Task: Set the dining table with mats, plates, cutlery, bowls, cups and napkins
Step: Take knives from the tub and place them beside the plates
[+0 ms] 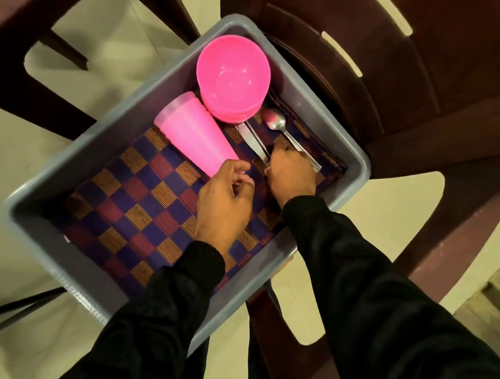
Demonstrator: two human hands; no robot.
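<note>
Two hands: both inside the tub, sleeves black.
Chair (424, 86): dark brown plastic, bearing the tub.
Tub (327, 113): grey, rectangular.
Mat (146, 205): checked, lining the tub floor.
Bowl (231, 77): pink, far corner.
Cup (192, 131): pink, on its side, just beside left hand.
Left hand (223, 204): fingers loosely curled, holding nothing.
Right hand (291, 171): fingers curled over knife (251, 141) and spoon (280, 128) handles.

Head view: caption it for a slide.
Right hand grips cutlery in grey tub; left hand hovers.
</note>
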